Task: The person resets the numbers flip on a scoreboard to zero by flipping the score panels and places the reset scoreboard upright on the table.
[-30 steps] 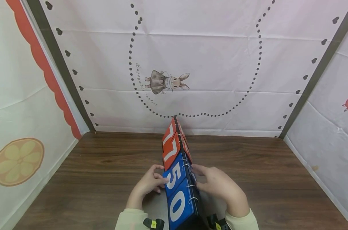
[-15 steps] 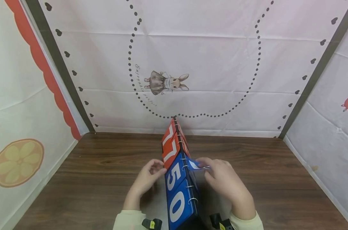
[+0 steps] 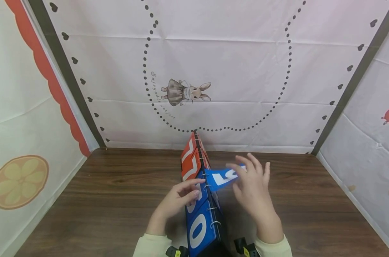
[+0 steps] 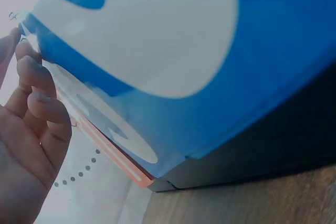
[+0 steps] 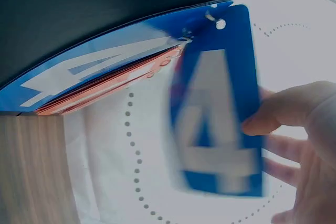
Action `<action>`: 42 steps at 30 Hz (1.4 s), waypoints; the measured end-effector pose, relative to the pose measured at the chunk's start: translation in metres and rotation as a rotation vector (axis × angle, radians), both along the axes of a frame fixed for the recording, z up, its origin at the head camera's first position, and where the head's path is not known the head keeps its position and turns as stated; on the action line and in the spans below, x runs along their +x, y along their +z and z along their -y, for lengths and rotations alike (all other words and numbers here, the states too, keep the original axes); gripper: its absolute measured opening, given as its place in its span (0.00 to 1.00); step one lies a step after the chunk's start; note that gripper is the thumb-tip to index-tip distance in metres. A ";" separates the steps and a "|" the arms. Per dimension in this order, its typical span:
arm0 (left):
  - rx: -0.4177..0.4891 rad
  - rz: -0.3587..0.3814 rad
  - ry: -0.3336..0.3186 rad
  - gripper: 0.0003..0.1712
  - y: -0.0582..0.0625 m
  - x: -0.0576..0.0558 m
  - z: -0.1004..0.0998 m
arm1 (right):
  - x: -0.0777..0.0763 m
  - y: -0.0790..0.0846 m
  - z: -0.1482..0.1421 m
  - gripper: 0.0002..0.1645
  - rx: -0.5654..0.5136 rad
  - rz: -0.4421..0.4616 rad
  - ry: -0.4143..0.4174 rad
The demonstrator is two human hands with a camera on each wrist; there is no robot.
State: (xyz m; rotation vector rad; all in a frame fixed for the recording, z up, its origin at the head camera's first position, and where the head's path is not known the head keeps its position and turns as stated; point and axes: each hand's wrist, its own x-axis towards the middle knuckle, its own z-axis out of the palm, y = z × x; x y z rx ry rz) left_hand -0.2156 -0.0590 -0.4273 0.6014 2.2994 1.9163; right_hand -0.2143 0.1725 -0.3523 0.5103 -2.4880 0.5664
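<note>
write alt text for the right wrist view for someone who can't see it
A right hand pinches a blue card with a white 4, partly blurred. Beside it, another blue card with a white 4 lies along a black stand, red cards next to it. A wooden surface and dotted white sheet also show.

Even light fills the head view; the blue card [image 5: 223, 108] blurs in the right wrist view.
</note>
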 end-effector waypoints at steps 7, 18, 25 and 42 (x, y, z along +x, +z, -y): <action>-0.005 0.026 -0.002 0.24 0.003 0.002 0.001 | 0.003 0.005 0.002 0.67 -0.338 0.194 -0.184; -0.015 0.019 -0.017 0.24 0.005 0.002 0.002 | 0.015 0.006 0.010 0.27 -0.134 0.536 0.092; 0.008 -0.016 -0.059 0.23 0.002 -0.001 0.004 | 0.011 0.000 0.017 0.29 -0.129 0.477 0.319; 0.052 0.122 0.034 0.34 0.000 0.004 0.005 | 0.008 -0.001 0.021 0.22 -0.025 0.371 0.465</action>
